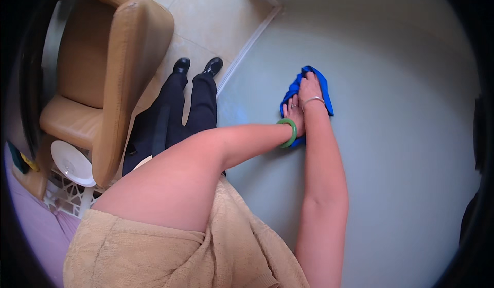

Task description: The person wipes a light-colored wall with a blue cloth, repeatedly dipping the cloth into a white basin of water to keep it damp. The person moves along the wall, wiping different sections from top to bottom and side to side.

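Observation:
A folded, creased blue cloth (pixel 325 91) lies against the pale grey-green wall (pixel 386 141), right of the picture's middle. On its upper part my right hand (pixel 310 88) holds it flat, fingers pointing up the picture; a silver bangle is at that wrist. Just below and to the left, touching the right hand, my left hand (pixel 295 114) holds the cloth with its fingers stretched over it. It wears a ring and a green bangle (pixel 287 132). Parts of the cloth are hidden under both hands.
A tan leather armchair (pixel 123 56) stands at the left on the tiled floor (pixel 208 17). White skirting (pixel 247 52) runs along the wall's foot. Below the chair are a white round dish (pixel 71 160) and white openwork. Lilac fabric (pixel 42 226) shows lower left.

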{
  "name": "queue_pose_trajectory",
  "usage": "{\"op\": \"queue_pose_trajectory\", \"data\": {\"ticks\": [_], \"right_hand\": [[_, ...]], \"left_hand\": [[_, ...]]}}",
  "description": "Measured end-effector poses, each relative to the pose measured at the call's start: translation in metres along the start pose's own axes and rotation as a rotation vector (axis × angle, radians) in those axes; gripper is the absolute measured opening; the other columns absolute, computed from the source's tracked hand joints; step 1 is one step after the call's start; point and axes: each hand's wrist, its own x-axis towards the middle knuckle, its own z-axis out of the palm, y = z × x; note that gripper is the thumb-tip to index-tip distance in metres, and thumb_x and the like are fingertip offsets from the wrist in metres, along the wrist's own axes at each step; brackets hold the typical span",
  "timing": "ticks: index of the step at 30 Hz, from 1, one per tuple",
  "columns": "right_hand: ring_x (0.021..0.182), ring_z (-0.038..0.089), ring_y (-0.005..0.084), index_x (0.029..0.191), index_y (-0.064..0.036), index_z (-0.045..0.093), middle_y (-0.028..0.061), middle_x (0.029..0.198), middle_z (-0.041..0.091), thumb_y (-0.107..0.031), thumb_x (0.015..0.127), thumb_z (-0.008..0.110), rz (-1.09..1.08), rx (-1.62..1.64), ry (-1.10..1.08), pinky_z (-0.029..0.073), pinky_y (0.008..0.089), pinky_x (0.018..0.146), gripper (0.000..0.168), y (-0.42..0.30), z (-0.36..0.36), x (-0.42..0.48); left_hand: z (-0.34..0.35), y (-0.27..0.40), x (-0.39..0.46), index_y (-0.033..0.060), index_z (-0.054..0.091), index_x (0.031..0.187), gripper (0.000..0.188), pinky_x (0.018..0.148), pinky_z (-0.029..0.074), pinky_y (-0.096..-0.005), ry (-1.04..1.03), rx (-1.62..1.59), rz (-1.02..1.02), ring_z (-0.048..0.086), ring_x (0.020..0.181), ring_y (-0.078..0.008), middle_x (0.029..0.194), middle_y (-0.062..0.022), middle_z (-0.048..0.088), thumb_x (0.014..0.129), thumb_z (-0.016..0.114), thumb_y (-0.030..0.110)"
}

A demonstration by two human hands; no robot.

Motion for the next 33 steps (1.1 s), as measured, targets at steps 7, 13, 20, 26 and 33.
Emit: {"op": "queue_pose_trajectory", "data": {"ticks": [7,13,20,26,33], "right_hand": [[0.118,0.042,0.0257,0.112,-0.001,0.058,0.014,0.121,0.052,-0.022,0.084,0.047,-0.183,-0.668,-0.264,0.029,0.029,0.1,0.036,0.017,-0.065,0.026],[0.118,0.041,0.0255,0.111,0.0,0.059,0.01,0.122,0.054,-0.023,0.085,0.043,-0.211,-0.687,-0.183,0.025,0.033,0.102,0.038,0.012,0.002,0.041],[0.116,0.044,0.0254,0.106,0.002,0.061,0.013,0.119,0.055,-0.019,0.082,0.048,-0.181,-0.408,-0.207,0.027,0.0308,0.103,0.035,0.004,-0.01,0.033],[0.127,0.027,0.0309,0.116,0.002,0.053,0.0174,0.132,0.04,-0.022,0.084,0.044,-0.025,-0.569,-0.084,0.02,0.0349,0.107,0.041,0.02,-0.088,0.059],[0.13,0.025,0.0338,0.121,0.005,0.047,0.022,0.138,0.029,-0.017,0.081,0.044,0.087,0.12,-0.025,0.019,0.0329,0.109,0.046,0.039,0.072,0.072]], "left_hand": [[-0.004,0.014,0.071,0.0052,0.017,0.139,0.071,0.106,0.009,-0.0505,0.235,-0.108,0.272,0.014,0.131,-0.0407,0.141,-0.0253,0.016,0.083,0.047,0.037],[-0.019,0.009,0.041,0.014,0.022,0.139,0.07,0.104,0.014,-0.0484,0.158,-0.21,0.019,0.016,0.132,-0.0343,0.141,-0.0189,0.02,0.082,0.047,0.046],[0.001,-0.005,0.055,0.007,0.019,0.138,0.086,0.104,0.014,-0.0451,0.065,-0.255,-0.195,0.015,0.132,-0.0338,0.143,-0.0169,0.017,0.075,0.053,0.056],[-0.011,0.039,0.103,0.0077,0.022,0.138,0.069,0.106,0.011,-0.0472,0.359,-0.411,0.028,0.021,0.13,-0.0357,0.139,-0.0206,0.025,0.081,0.051,0.033],[-0.004,0.021,0.075,0.0222,0.017,0.141,0.077,0.101,0.01,-0.0589,0.016,-0.262,-0.36,0.004,0.136,-0.0273,0.148,-0.0089,0.003,0.079,0.045,0.059]]}}
